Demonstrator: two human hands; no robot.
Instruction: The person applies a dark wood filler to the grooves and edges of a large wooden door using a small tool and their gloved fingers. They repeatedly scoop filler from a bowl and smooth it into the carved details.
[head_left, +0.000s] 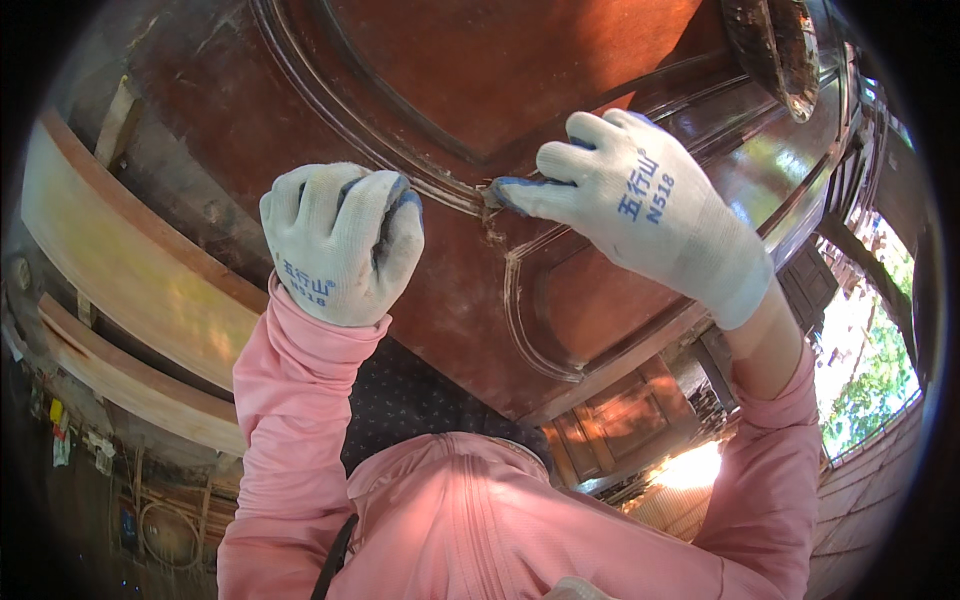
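Note:
A reddish-brown wooden panel (440,270) with raised, curved moulding (385,165) lies in front of me. My left hand (340,240), in a white knit glove with blue on the palm side, is curled closed over the panel, left of the moulding's corner. Whatever it may hold is hidden inside the fingers. My right hand (640,205), gloved the same way, reaches in from the right. One digit points left and presses at the moulding's corner, where a small brownish scrap shows at its tip. Its other fingers are bent, and their undersides are hidden.
Long curved pale wooden boards (130,240) stand at the left. A dark, glossy carved piece (775,50) rises at the far right, beside the panel. Another panelled wooden piece (630,425) lies lower right, near a sunlit opening. Tools and odds and ends hang at lower left.

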